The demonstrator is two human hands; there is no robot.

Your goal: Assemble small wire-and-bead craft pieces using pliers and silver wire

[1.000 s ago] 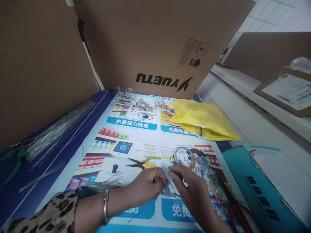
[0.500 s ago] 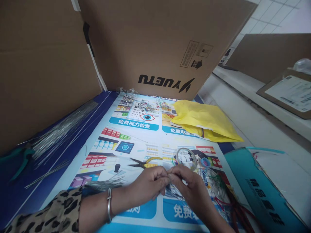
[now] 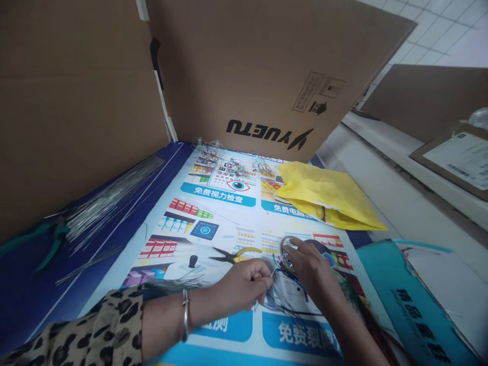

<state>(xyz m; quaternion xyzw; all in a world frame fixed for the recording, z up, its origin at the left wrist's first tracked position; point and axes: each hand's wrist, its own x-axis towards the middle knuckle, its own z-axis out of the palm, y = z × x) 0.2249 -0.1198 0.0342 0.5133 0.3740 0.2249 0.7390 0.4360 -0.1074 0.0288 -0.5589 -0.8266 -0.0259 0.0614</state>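
My left hand is closed in a pinch on a thin metal wire just above the printed poster. My right hand reaches over a small round clear dish holding tiny parts, its fingers bent down onto it. What the right fingers hold, if anything, is hidden. A tangle of thin wires lies on the poster between and under both hands. Yellow-handled pliers lie just beyond my left hand.
A bundle of straight silver wires and green-handled pliers lie at the left. A yellow bag sits at the back right, a teal folder at the right. Upright cardboard panels wall the back and left.
My right hand left the left hand and moved forward onto the round dish. The left hand stays put, still pinching the wire. The camera shifted slightly left.
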